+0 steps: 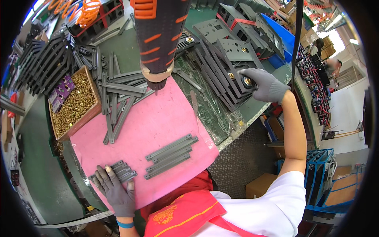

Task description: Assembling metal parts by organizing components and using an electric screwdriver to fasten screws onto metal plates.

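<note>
My left hand, in a grey glove, lies flat with fingers stretched over a small row of short grey metal bars at the near left of the pink mat. My right hand, gloved too, reaches far right and grips the near edge of a grey metal panel in a leaning stack. Brass-coloured round fittings show on these panels; the fingertips are partly hidden. Between my hands, several longer grey bars lie side by side on the mat. A black and orange power screwdriver hangs bit-down above its far edge.
An open box of brass screws, with a purple circuit board on top, stands left. Loose grey bars are heaped beside it. Black bent frames stack behind. A black cable hangs near my right wrist. Another person works far right.
</note>
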Demonstrator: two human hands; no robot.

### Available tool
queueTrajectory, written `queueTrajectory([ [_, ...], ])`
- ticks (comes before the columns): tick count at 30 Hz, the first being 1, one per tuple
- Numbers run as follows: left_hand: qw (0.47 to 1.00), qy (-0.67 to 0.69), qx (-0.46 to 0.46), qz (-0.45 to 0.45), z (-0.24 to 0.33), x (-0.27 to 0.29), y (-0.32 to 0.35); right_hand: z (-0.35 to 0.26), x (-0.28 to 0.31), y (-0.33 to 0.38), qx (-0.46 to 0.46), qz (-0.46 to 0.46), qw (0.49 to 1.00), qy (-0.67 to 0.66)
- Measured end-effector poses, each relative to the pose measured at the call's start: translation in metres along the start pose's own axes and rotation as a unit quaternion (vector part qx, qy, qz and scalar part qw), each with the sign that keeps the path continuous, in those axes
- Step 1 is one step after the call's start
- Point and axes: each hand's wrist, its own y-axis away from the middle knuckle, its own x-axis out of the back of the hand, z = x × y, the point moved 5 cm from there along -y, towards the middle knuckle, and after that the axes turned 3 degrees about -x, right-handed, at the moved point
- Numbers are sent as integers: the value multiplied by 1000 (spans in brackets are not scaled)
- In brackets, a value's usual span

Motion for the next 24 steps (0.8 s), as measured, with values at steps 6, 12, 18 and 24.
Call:
queueTrajectory([
  [6, 1000, 11, -12, 6, 1, 3, -1, -4, 29, 12, 69, 218, 973, 17],
  [12, 1000, -27, 5, -13, 3, 12, 9, -6, 7, -42, 81, 242, 953, 164],
  [18, 996, 89, 8, -9, 15, 13, 18, 10, 3, -42, 92, 286, 950, 90],
  [24, 994, 104, 10, 41, 6, 20, 11, 26, -11, -65, 108, 216, 970, 14],
])
